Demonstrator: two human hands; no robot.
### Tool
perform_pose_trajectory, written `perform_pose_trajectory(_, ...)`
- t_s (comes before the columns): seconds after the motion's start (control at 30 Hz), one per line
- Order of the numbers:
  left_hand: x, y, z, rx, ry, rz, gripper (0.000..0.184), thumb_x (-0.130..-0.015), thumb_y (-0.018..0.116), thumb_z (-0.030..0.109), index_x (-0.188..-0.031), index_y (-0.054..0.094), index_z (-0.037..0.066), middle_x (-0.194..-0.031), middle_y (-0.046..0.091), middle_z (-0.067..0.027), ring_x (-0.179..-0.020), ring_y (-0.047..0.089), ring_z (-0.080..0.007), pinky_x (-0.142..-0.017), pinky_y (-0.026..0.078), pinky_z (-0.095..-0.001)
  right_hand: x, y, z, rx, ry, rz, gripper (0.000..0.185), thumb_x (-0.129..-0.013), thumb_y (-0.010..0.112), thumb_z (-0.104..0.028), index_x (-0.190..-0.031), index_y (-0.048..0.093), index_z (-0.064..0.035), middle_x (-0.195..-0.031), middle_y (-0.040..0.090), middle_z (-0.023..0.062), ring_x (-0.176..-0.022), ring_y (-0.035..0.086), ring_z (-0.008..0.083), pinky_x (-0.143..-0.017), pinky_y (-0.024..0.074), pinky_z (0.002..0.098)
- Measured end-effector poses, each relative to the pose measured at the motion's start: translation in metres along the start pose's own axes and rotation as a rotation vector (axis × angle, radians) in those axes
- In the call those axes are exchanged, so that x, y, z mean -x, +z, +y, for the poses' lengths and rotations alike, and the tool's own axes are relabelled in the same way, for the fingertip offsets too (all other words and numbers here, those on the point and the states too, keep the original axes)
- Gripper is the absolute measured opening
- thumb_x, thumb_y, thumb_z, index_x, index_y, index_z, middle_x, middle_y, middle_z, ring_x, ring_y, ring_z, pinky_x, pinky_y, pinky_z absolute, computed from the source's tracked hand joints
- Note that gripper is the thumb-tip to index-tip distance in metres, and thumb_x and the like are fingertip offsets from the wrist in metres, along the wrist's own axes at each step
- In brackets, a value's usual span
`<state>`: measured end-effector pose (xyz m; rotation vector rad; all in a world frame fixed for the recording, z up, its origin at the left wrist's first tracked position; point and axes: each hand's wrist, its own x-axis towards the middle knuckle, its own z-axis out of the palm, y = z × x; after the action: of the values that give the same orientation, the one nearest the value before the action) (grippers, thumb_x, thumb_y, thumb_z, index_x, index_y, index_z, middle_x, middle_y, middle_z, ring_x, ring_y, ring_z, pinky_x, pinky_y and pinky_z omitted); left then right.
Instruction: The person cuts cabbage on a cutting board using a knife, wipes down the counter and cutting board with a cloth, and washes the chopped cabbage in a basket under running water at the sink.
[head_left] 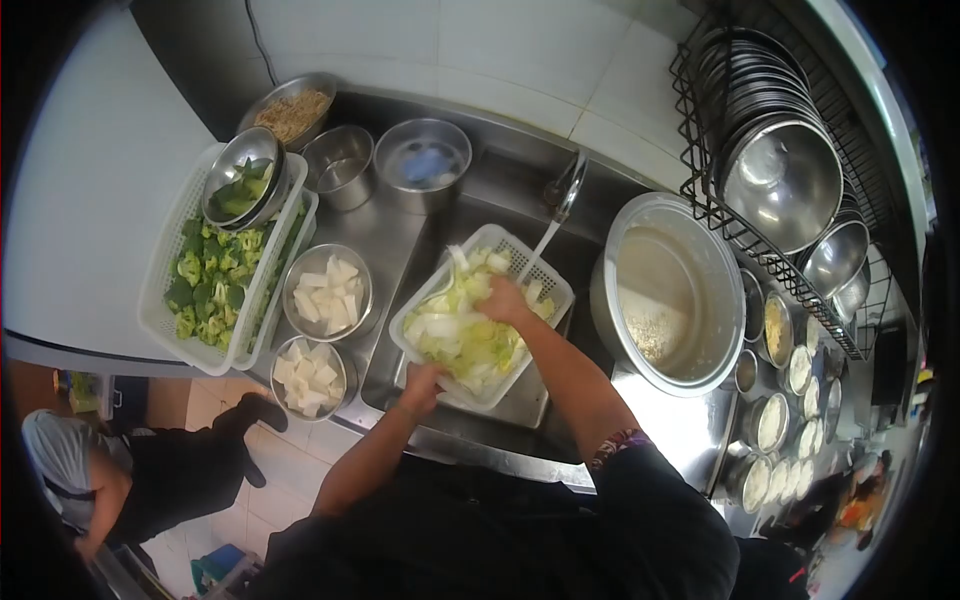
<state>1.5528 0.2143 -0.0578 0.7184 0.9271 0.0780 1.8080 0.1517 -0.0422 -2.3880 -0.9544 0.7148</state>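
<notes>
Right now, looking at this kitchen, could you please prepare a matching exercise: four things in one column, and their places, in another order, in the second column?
Things:
1. Pale yellow-green chopped leaves
2. Large round silver metal pot
3. Dark green broccoli pieces
4. Shiny round metal bowls

Places:
A. in a black wire rack
B. under the bare right hand
C. in a white plastic basket, far left
D. just right of the silver metal tap

Pairs: 1-B, 2-D, 3-C, 4-A

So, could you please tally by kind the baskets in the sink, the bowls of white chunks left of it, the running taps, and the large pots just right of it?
Baskets: 1
Bowls: 2
Taps: 1
Large pots: 1
Total: 5
</notes>
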Motion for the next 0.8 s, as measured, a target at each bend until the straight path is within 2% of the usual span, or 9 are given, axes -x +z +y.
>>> perform_pose_trajectory(0.27, -0.013, -0.002, -0.005, -0.016, 0.016, -0.028, 0.070, -0.076, 0.054, -0.004, -0.143, 0.039, 0.008, -0.130, 0.058, -0.0132, -0.115, 0.064, -0.0321, -0.083, 0.061, -0.0486, 0.006, -0.040, 0.026, -0.114, 0.172, 0.001, 0.060, -0.072, 0.082, -0.024, -0.128, 0.065, -0.0078, -0.117, 0.070, 0.0211, -0.112, 0.066, 0.0358, -0.100, 0.0511, 0.0409)
perform_pose_trajectory(0.33, -0.015, 0.009, 0.003, -0.004, -0.007, 0.020, 0.069, -0.075, 0.054, -0.005, -0.141, 0.042, 0.007, -0.129, 0.059, -0.0132, -0.115, 0.064, -0.0322, -0.081, 0.061, -0.0485, 0.015, -0.026, 0.022, -0.004, -0.094, 0.001, 0.082, -0.069, 0.085, -0.034, -0.143, 0.054, -0.0141, -0.142, 0.055, 0.0220, -0.125, 0.057, 0.0421, -0.103, 0.0502, 0.0456)
perform_pose_trajectory(0.37, -0.016, 0.011, 0.005, 0.004, -0.003, 0.023, 0.069, -0.075, 0.054, -0.005, -0.141, 0.042, 0.007, -0.129, 0.059, -0.0132, -0.115, 0.064, -0.0322, -0.081, 0.061, -0.0485, 0.020, -0.024, 0.008, 0.001, -0.100, -0.003, 0.082, -0.069, 0.085, -0.034, -0.143, 0.054, -0.0141, -0.142, 0.055, 0.0220, -0.125, 0.057, 0.0421, -0.103, 0.0502, 0.0456)
perform_pose_trajectory(0.47, -0.009, 0.017, 0.004, -0.049, 0.020, -0.046, 0.067, -0.074, 0.055, -0.006, -0.139, 0.046, 0.006, -0.128, 0.060, -0.0132, -0.112, 0.065, -0.0330, -0.081, 0.061, -0.0479, 0.029, -0.017, -0.018, 0.330, 0.026, -0.076, 0.123, -0.057, 0.089, -0.053, -0.159, 0.024, -0.0312, -0.169, -0.002, 0.0135, -0.140, 0.028, 0.0608, -0.110, 0.0407, 0.0620)
perform_pose_trajectory(0.57, 0.012, 0.021, 0.015, -0.098, 0.027, 0.006, 0.067, -0.073, 0.054, -0.006, -0.139, 0.046, 0.004, -0.125, 0.062, -0.0137, -0.108, 0.067, -0.0329, -0.081, 0.061, -0.0471, 0.018, -0.026, -0.010, 0.345, 0.163, -0.074, 0.111, -0.061, 0.088, -0.048, -0.156, 0.034, -0.0280, -0.168, 0.007, 0.0166, -0.139, 0.037, 0.0537, -0.109, 0.0448, 0.0537)
perform_pose_trajectory(0.6, 0.011, 0.017, 0.011, -0.061, 0.020, -0.017, 0.066, -0.074, 0.055, -0.005, -0.139, 0.046, 0.003, -0.124, 0.062, -0.0144, -0.107, 0.068, -0.0329, -0.081, 0.061, -0.0469, 0.015, -0.026, 0.004, 0.364, 0.121, -0.012, 0.089, -0.069, 0.084, -0.039, -0.148, 0.046, -0.0243, -0.162, 0.026, 0.0206, -0.130, 0.051, 0.0449, -0.103, 0.0505, 0.0467)
perform_pose_trajectory(0.63, 0.009, 0.014, 0.007, -0.014, 0.015, -0.040, 0.066, -0.074, 0.055, -0.005, -0.139, 0.046, 0.001, -0.124, 0.063, -0.0151, -0.106, 0.068, -0.0329, -0.081, 0.061, -0.0468, 0.012, -0.023, 0.015, 0.368, 0.116, -0.019, 0.089, -0.069, 0.084, -0.039, -0.148, 0.046, -0.0243, -0.162, 0.026, 0.0206, -0.130, 0.051, 0.0449, -0.103, 0.0505, 0.0467)
perform_pose_trajectory(0.73, 0.008, 0.007, 0.012, -0.035, 0.067, -0.041, 0.064, -0.074, 0.056, -0.003, -0.138, 0.047, 0.000, -0.123, 0.063, -0.0162, -0.107, 0.068, -0.0330, -0.081, 0.062, -0.0473, -0.007, -0.017, 0.035, 0.451, 0.070, 0.036, 0.058, -0.079, 0.072, -0.021, -0.134, 0.057, -0.0150, -0.127, 0.059, 0.0200, -0.110, 0.065, 0.0371, -0.094, 0.0540, 0.0465)
perform_pose_trajectory(0.8, -0.006, -0.003, 0.011, -0.047, 0.031, -0.033, 0.064, -0.074, 0.056, -0.003, -0.138, 0.048, 0.000, -0.124, 0.063, -0.0163, -0.107, 0.068, -0.0333, -0.081, 0.062, -0.0479, -0.013, -0.024, 0.044, 0.358, 0.094, 0.049, 0.055, -0.080, 0.070, -0.019, -0.134, 0.057, -0.0136, -0.125, 0.060, 0.0203, -0.109, 0.065, 0.0375, -0.094, 0.0542, 0.0460)
